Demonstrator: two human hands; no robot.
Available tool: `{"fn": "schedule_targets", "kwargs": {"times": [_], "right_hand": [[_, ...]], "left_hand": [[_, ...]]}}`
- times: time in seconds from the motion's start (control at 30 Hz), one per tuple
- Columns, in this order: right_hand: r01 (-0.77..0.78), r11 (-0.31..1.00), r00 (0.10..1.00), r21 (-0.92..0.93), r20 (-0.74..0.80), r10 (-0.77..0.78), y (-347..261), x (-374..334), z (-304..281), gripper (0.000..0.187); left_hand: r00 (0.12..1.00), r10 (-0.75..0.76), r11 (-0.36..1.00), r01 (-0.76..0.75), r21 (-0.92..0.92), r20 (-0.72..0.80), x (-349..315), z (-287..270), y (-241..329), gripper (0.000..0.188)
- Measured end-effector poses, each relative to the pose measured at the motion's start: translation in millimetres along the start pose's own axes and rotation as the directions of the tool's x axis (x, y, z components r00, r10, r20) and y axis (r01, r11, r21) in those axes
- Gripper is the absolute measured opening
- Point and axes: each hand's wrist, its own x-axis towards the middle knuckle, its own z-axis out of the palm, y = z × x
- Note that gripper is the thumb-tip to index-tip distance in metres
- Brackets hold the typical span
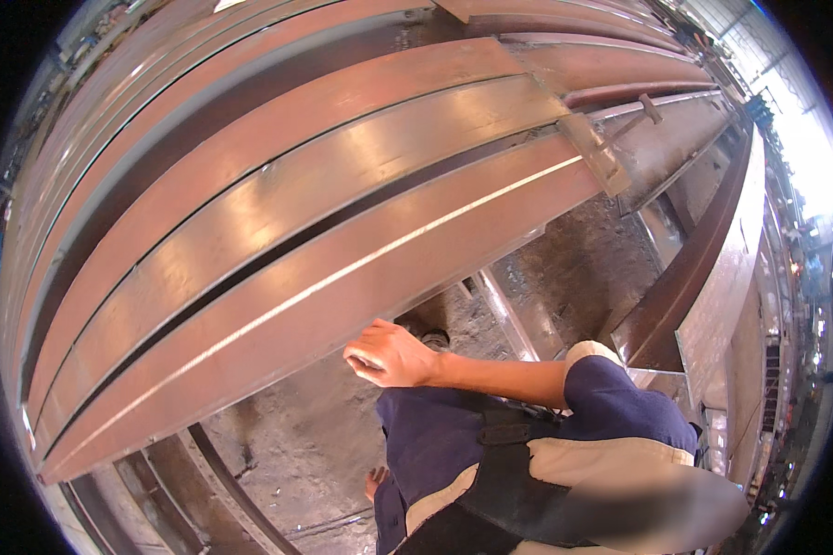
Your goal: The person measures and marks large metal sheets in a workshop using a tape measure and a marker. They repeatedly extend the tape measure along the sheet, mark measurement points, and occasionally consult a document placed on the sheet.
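My right hand [391, 355] is curled closed beside the near edge of a reddish-brown steel beam [342, 305]. Whatever its fingers may hold cannot be made out. A thin pale line [379, 249] runs lengthwise along the top of that beam; whether it is a tape, a string or a mark is unclear. Low at my left side, part of my left hand [376, 482] shows past my dark blue and beige clothing, its fingers mostly hidden. Across the far right end of the beam lies a short flat steel piece [594, 153], with what looks like a hammer [651, 109] beyond it.
Several more long steel beams [333, 120] lie side by side beyond. At the right stands a large angled steel section [703, 268]. Curved-looking steel bars [236, 490] lie low at the left, over a rough, dusty floor [296, 444].
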Motion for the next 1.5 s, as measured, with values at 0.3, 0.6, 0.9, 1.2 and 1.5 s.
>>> {"fn": "schedule_targets", "kwargs": {"times": [0.3,0.6,0.9,1.2,1.5], "right_hand": [[-0.172,0.982,0.835,0.074,0.540,0.106,-66.1,-32.5,130.6,0.011],[-0.028,0.996,0.710,0.085,0.703,-0.040,-123.4,-7.5,241.4,0.010],[0.098,0.991,0.543,0.091,0.829,-0.130,-170.3,68.4,405.0,0.013],[0.031,0.981,0.613,0.190,0.772,-0.168,-233.5,191.7,566.5,0.013],[-0.128,0.986,0.343,-0.104,0.929,0.142,-181.1,224.3,701.9,0.022]], "left_hand": [[0.938,-0.083,0.892,-0.081,-0.445,-0.337,-68.3,-107.5,-59.7,0.038],[0.878,-0.109,0.880,-0.133,-0.456,-0.466,-146.3,-75.8,-214.3,0.038],[0.890,-0.247,0.809,-0.028,-0.587,-0.383,-92.7,-78.9,-156.0,0.044],[0.859,-0.271,0.731,-0.109,-0.673,-0.434,-15.4,-249.4,-2.9,0.053],[0.684,-0.343,0.564,-0.398,-0.723,-0.644,31.5,-380.0,100.1,0.040]]}}
